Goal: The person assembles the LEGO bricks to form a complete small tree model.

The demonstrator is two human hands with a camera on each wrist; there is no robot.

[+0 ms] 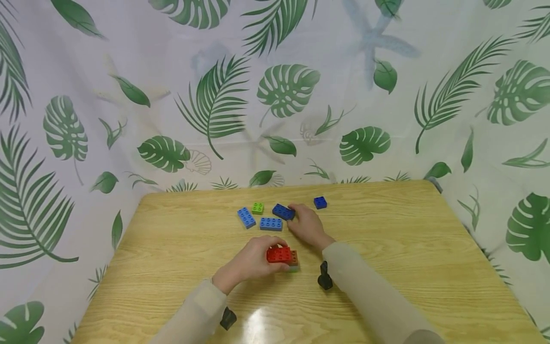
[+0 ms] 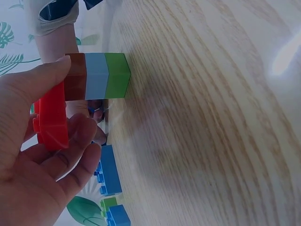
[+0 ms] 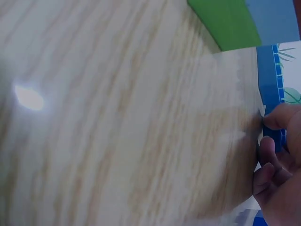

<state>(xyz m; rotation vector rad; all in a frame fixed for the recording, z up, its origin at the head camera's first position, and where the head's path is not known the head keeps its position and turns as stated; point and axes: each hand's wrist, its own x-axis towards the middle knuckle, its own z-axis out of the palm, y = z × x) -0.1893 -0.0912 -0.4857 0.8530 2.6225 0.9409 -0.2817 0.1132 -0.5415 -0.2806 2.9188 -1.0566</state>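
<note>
My left hand [image 1: 253,258] grips a red toy building brick [image 1: 279,254], which sits off-centre on a short stack and juts out past it. In the left wrist view the stack shows a brown brick [image 2: 75,77], a light blue brick [image 2: 97,75] and a green brick [image 2: 117,75] at the bottom, by the tabletop. Farther back, my right hand [image 1: 306,225] pinches the right end of a dark blue eight-stud brick [image 1: 281,211]. Seen from the right wrist, thumb and fingers are at that dark blue brick [image 3: 277,139], covering part of it.
Two lighter blue bricks [image 1: 271,224] [image 1: 246,217] and a small lime green brick [image 1: 258,208] lie left of the right hand. A small blue brick [image 1: 320,202] is at the back right of the wooden table [image 1: 386,229]. Behind hangs a leaf-patterned curtain [image 1: 318,143].
</note>
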